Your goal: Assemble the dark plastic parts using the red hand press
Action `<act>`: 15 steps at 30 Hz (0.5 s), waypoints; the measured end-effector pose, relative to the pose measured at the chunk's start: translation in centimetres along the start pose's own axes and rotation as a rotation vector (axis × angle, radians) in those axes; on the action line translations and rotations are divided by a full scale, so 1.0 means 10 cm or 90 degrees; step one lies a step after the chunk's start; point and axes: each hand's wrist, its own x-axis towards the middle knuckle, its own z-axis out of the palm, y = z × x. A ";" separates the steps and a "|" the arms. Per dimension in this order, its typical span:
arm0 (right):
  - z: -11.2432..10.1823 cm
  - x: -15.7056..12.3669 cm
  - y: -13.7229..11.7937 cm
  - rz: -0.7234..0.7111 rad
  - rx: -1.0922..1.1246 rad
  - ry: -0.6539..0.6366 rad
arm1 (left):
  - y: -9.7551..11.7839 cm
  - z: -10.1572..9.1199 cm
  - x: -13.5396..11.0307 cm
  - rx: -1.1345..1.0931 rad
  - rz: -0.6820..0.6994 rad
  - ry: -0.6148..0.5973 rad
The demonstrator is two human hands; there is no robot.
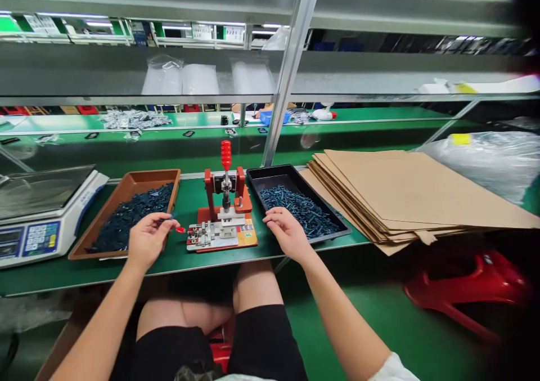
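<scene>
My left hand [149, 236] is closed in a pinch by the right edge of a brown tray [175, 181], which holds a heap of small dark parts [139, 212]. What sits between its fingertips is too small to make out. A red-handled toggle-clamp press [228, 201] stands on the bench between my hands, its red knob pointing up. Near its left end is a small red tip [180, 230]. My right hand [287, 232], fingers curled together, is at the left edge of a black tray [270, 173] of small dark pin-like pieces [301, 212]; anything in it is hidden.
A digital scale [46, 218] is at the left. Stacked brown cardboard sheets [405, 189] lie on the right, with a plastic-wrapped bundle [485, 161] behind them. A metal post [291, 60] rises behind the press. A red stool [468, 285] stands below on the right.
</scene>
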 end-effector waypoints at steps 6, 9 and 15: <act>0.66 -0.34 0.00 0.052 0.064 -0.051 | 0.07 0.53 -0.26 -0.148 -0.066 -0.001; 0.81 -0.35 0.15 0.103 0.049 -0.023 | 0.12 0.72 -0.32 -0.227 -0.207 -0.063; 0.82 -0.27 0.35 0.112 -0.014 0.030 | 0.09 0.82 -0.29 -0.065 -0.253 -0.291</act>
